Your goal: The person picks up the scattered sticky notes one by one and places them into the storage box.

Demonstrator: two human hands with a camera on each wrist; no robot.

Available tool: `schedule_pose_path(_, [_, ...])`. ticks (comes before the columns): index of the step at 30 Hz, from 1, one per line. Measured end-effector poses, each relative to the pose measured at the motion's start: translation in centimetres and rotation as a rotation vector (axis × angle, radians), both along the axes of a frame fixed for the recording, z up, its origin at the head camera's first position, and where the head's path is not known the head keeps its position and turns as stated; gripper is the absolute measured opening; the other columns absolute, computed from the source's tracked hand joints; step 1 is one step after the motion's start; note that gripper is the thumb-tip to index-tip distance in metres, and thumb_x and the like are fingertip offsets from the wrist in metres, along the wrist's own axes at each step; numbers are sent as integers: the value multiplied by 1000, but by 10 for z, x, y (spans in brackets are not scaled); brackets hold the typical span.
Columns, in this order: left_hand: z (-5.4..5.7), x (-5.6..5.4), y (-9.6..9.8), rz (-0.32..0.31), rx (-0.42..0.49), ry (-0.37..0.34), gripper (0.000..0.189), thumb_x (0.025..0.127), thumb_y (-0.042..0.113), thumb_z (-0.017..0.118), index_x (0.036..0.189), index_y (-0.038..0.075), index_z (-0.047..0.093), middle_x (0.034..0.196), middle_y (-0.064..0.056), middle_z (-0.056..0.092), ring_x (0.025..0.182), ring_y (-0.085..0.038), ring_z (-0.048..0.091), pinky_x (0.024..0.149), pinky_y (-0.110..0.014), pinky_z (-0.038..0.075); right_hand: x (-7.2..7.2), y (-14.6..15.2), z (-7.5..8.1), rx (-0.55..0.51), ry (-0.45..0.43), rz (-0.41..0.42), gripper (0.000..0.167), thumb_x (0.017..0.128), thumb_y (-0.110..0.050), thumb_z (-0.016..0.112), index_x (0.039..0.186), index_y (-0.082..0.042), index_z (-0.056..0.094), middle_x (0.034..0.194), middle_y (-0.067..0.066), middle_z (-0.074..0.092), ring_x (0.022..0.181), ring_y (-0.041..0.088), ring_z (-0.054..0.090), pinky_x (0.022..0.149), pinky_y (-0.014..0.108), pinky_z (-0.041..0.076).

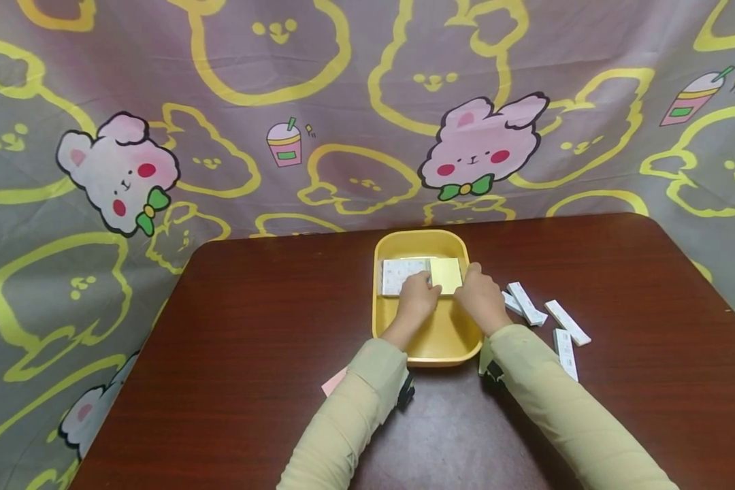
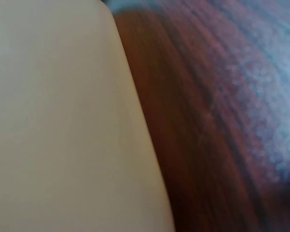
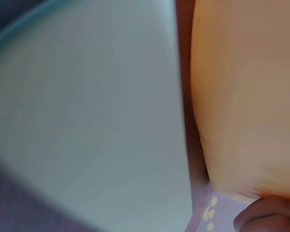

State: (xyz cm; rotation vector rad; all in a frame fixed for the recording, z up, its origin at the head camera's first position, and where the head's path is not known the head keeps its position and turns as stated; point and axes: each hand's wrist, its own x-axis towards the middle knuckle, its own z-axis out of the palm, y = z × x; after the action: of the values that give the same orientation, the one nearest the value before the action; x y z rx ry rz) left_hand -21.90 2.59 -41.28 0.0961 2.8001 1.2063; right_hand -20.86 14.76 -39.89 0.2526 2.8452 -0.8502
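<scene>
The left hand [image 1: 418, 299] hides part of the white block [image 1: 395, 275] (print [image 1: 389, 272] too small).

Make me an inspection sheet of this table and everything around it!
Surface: brown, wood-grained table.
Job's things: yellow tray holding a yellow pad and a printed white block, side by side.
Clutter: white strips right of the tray; pink piece by the left sleeve.
Hands: left hand at the pad's left edge, right hand at its right edge; exact grip unclear.
Cables: nothing seen.
Surroundings: cartoon-print cloth behind the table.
</scene>
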Motion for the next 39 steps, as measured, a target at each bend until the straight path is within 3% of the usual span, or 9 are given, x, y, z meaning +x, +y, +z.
schedule_pose_path(2, [1, 2, 0, 25, 2, -6, 13, 88, 10, 63, 88, -3, 61, 69, -8, 60, 62, -17, 54, 58, -23, 45, 0, 0, -1, 0, -4, -2, 42, 83, -11, 48, 118, 10, 40, 101, 36, 61, 86, 46, 61, 66, 51, 47])
schedule_pose_path(4, [2, 3, 0, 54, 6, -5, 26, 88, 11, 63, 108, -5, 63, 84, -15, 70, 76, -23, 65, 70, -29, 52, 0, 0, -1, -1, -6, -6, 42, 83, -11, 48, 118, 10, 40, 101, 36, 61, 86, 47, 61, 67, 52, 47])
schedule_pose_path(7, [4, 6, -1, 93, 19, 6, 42, 88, 12, 64, 126, -4, 56, 100, -17, 72, 94, -27, 68, 86, -35, 53, 0, -1, -2, 1, -7, -7, 41, 83, -11, 48, 118, 9, 40, 101, 35, 61, 87, 47, 62, 67, 52, 47])
schedule_pose_path(16, [16, 11, -12, 86, 69, 0, 42, 89, 16, 64, 127, -1, 56, 102, -17, 71, 96, -28, 68, 86, -34, 53, 0, -1, -2, 4, -9, 7, 40, 83, -11, 47, 117, 9, 40, 102, 36, 61, 88, 48, 61, 68, 52, 47])
schedule_pose_path(24, [39, 16, -30, 103, 172, -68, 43, 91, 19, 61, 129, 2, 54, 108, -17, 68, 80, -25, 71, 70, -26, 54, -2, 2, -2, 6, -25, 11, 38, 84, -12, 47, 116, 8, 39, 101, 35, 61, 85, 45, 61, 67, 50, 46])
schedule_pose_path(32, [63, 30, -54, 96, 177, 18, 41, 89, 20, 63, 125, 2, 58, 114, -20, 62, 99, -32, 63, 86, -40, 51, -2, 2, -3, 15, -30, 12, 37, 85, -12, 47, 115, 8, 38, 101, 34, 60, 84, 44, 61, 65, 48, 46])
schedule_pose_path(39, [79, 40, -87, 120, 195, 42, 40, 89, 17, 63, 125, 1, 58, 113, -20, 64, 101, -31, 64, 83, -38, 53, -1, 1, -1, 15, -26, 12, 36, 85, -12, 47, 115, 8, 39, 99, 34, 60, 84, 44, 61, 66, 49, 46])
